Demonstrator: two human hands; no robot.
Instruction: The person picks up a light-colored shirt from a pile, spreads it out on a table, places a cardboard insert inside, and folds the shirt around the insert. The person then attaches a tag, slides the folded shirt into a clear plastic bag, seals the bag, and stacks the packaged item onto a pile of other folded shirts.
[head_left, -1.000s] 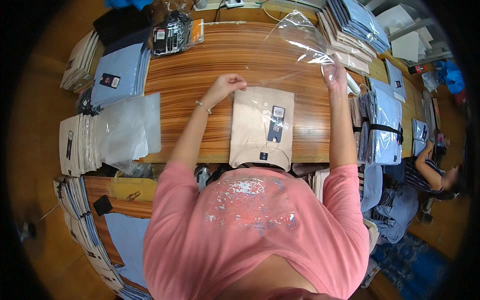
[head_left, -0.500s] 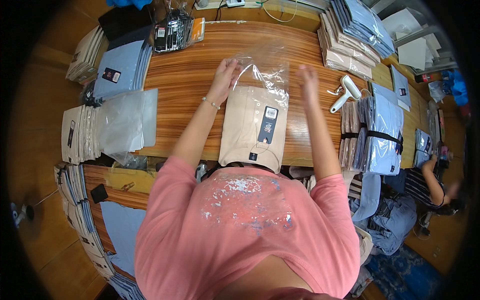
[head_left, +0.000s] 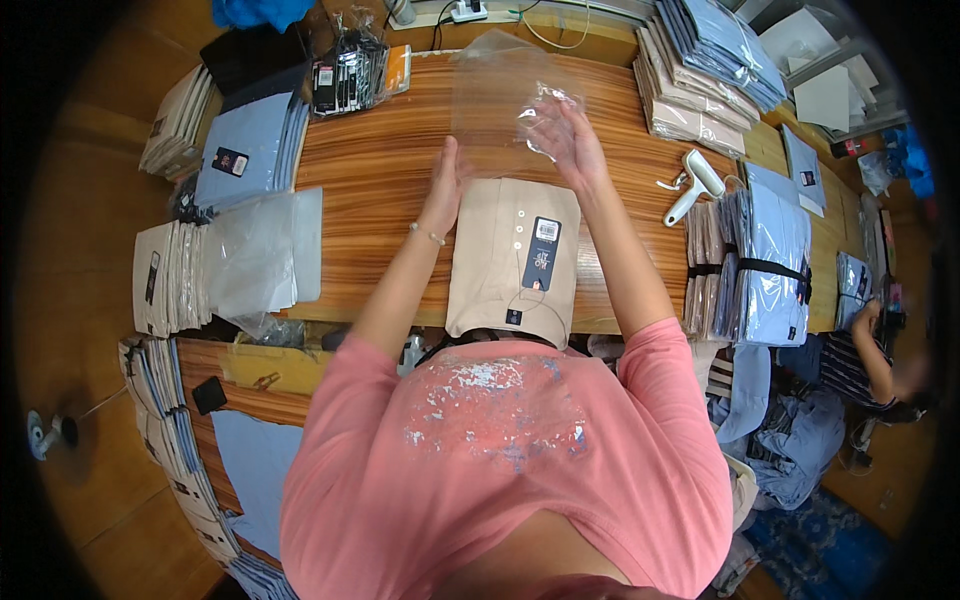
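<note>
Fingers straight on left hand (head_left: 443,195), loosely curved on right hand (head_left: 577,145), one bag (head_left: 490,95) between, just beyond one shirt (head_left: 490,255).
Hands set apart presumably because the bag creases easily; whether the right pinches it, I cannot tell. Shirt lies face up, three buttons (head_left: 519,229), one tag (head_left: 543,255) showing; right of it, one roller (head_left: 695,185).

beige shirt (head_left: 485,260) partly hidden by pink top (head_left: 500,440), blue plastic (head_left: 262,12) cut off at upper edge, co-worker's head (head_left: 908,372) blurred

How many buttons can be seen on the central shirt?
3, in a column on the shirt, left of its tag: top button, middle button, bottom button. More may be hidden.
</note>
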